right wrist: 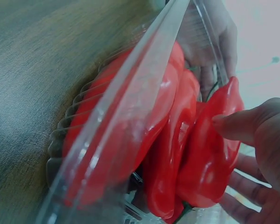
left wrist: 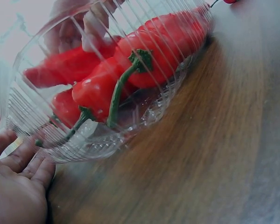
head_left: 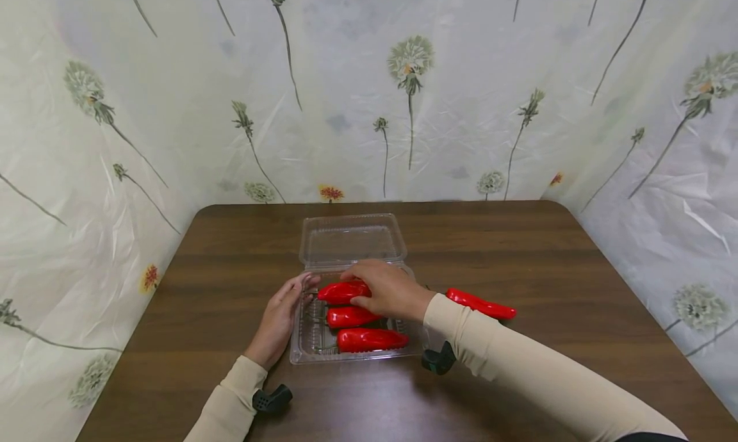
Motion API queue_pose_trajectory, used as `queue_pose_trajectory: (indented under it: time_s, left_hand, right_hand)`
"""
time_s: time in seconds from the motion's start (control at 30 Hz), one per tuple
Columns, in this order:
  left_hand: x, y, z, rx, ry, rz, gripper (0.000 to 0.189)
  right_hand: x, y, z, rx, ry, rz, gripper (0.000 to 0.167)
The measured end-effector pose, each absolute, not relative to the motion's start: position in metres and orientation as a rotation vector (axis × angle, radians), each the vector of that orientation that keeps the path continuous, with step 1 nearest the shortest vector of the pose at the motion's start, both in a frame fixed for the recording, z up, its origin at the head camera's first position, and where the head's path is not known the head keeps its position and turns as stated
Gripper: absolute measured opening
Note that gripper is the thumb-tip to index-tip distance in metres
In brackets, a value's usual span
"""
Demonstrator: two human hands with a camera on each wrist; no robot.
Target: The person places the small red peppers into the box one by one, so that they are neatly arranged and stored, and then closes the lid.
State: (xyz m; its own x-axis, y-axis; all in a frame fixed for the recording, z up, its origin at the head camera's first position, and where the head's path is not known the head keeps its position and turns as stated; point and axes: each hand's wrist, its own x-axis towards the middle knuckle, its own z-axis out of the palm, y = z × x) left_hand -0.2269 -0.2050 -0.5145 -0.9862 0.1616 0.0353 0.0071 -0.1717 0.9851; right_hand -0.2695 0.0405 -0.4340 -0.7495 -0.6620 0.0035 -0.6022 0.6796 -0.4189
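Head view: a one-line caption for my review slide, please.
Right hand holding a red pepper at an open clear container, left hand at its side.

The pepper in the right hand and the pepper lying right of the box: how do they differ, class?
The held pepper is gripped by the right hand at the clear box; the outside pepper lies on the table. The held pepper looks plumper, the outside pepper slimmer. Both are red and glossy.
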Motion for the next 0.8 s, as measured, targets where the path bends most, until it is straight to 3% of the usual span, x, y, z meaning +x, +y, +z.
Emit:
queue_pose_trajectory:
  time_s: [0.37, 0.8]
  left_hand:
    - [-0.226, -0.205, -0.514, 0.213, 1.961, 2.314, 0.045]
    - [-0.226, -0.204, -0.515, 0.226, 1.965, 2.333, 0.045]
  right_hand:
    - [-0.269, 0.054, -0.427, -1.030, 2.745, -0.681, 0.049]
    - [-0.284, 0.114, -0.417, -0.988, 2.887, -0.809, 0.050]
